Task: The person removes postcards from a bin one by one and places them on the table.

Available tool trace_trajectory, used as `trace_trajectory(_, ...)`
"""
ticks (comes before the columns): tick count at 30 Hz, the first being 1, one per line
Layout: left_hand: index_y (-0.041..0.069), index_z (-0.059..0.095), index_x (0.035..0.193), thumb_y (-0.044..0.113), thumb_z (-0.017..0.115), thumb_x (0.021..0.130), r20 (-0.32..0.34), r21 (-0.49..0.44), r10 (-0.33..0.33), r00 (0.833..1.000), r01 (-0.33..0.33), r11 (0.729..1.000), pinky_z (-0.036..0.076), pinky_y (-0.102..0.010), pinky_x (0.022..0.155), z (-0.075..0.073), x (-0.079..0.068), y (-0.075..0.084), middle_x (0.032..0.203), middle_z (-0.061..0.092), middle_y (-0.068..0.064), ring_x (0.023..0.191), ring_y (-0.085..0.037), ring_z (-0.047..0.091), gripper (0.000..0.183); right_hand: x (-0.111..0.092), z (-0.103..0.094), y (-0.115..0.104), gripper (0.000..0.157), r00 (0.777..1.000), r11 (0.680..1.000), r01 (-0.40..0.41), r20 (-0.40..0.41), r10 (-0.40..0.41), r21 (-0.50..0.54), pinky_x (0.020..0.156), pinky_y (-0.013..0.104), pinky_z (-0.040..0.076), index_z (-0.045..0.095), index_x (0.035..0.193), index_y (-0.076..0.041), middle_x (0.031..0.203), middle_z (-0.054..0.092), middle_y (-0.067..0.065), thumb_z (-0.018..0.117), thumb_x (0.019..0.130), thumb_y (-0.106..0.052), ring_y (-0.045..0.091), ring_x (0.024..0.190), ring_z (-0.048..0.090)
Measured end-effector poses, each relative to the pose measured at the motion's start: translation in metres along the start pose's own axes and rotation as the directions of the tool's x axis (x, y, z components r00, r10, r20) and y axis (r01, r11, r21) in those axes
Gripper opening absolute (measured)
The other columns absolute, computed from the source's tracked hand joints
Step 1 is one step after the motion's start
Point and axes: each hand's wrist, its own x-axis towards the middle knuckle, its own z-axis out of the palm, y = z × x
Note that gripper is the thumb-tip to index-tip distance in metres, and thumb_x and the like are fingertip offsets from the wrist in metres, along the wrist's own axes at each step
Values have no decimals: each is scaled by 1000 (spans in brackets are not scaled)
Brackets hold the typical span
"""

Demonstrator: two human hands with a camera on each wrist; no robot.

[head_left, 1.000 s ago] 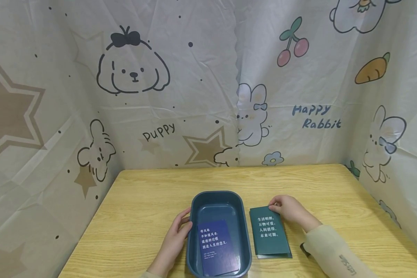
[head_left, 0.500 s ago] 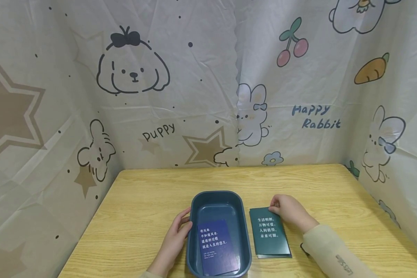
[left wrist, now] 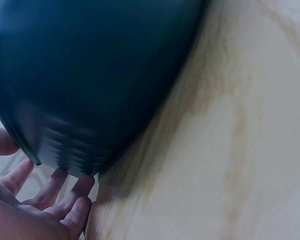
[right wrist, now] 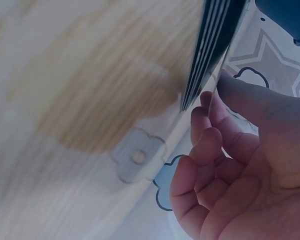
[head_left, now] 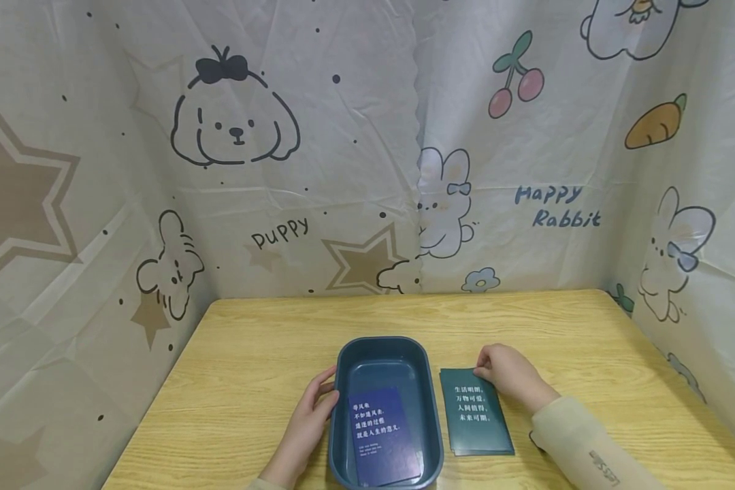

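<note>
A deep blue-green rectangular tray [head_left: 388,348] stands on the table, with a purple card [head_left: 384,435] bearing white writing lying inside. My left hand [head_left: 303,422] holds the tray's left side: the thumb is at the rim, and in the left wrist view the fingertips [left wrist: 82,182] touch the outer wall. Right of the tray lies a small stack of green cards [head_left: 474,415] with white writing. My right hand [head_left: 508,371] pinches the top card at its far right corner. The right wrist view shows the thin card between thumb and forefinger, slightly apart from the layered cards [right wrist: 205,55] below.
The yellow wood-grain table [head_left: 269,340] reaches back to a pale printed cloth [head_left: 355,136] that hangs around it on the back and sides. A small dark object [head_left: 535,441] shows partly beside the right sleeve [head_left: 578,435].
The far edge of the top green card has shifted slightly toward me and its near edge lies more evenly over the stack. The right forearm has shifted slightly. Left hand and tray keep still.
</note>
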Motion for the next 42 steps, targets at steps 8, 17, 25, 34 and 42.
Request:
trace_trajectory(8, 16, 43, 156, 25, 52, 108, -2, 5, -9, 1000, 9, 1000, 51, -52, 106, 0, 0, 0, 145, 55, -18, 130, -35, 58, 50, -1, 1, -2, 13, 1000, 999, 17, -6, -17, -35, 74, 38, 54, 67, 85, -9, 82, 63, 1, 76, 94, -16, 16, 75, 56)
trace_trajectory(17, 16, 43, 156, 24, 52, 108, 1, 1, -2, 1000, 2, 1000, 52, -51, 106, 0, -1, 1, 146, 55, -19, 131, -36, 58, 49, -3, 2, -3, 15, 1000, 998, 20, -18, -21, -64, 68, 36, 52, 66, 87, -9, 82, 60, 2, 77, 93, -17, 16, 73, 53)
trace_trajectory(25, 15, 44, 156, 24, 52, 108, 0, 0, -6, 1000, 6, 1000, 51, -53, 106, 0, -1, 2, 145, 55, -19, 129, -35, 59, 49, -4, 3, -4, 19, 999, 995, 20, -47, -25, -101, 64, 34, 50, 65, 88, -9, 86, 56, 5, 79, 91, -20, 18, 71, 52)
trace_trajectory(34, 15, 43, 156, 25, 51, 109, 1, 4, -14, 1000, 14, 1000, 51, -53, 107, 0, 1, 1, 146, 55, -19, 129, -36, 59, 49, -1, 5, -9, 16, 996, 992, 19, -82, -30, -127, 60, 32, 48, 65, 86, -9, 81, 56, 4, 78, 91, -17, 17, 68, 52)
trace_trajectory(42, 14, 42, 156, 24, 50, 109, 4, 4, -11, 1000, 11, 1000, 52, -52, 106, 0, 0, 2, 146, 55, -19, 128, -35, 60, 49, -5, -7, -44, 15, 983, 992, 66, -164, -84, -111, 57, 32, 47, 66, 86, -10, 77, 58, 2, 75, 95, -19, 15, 64, 52)
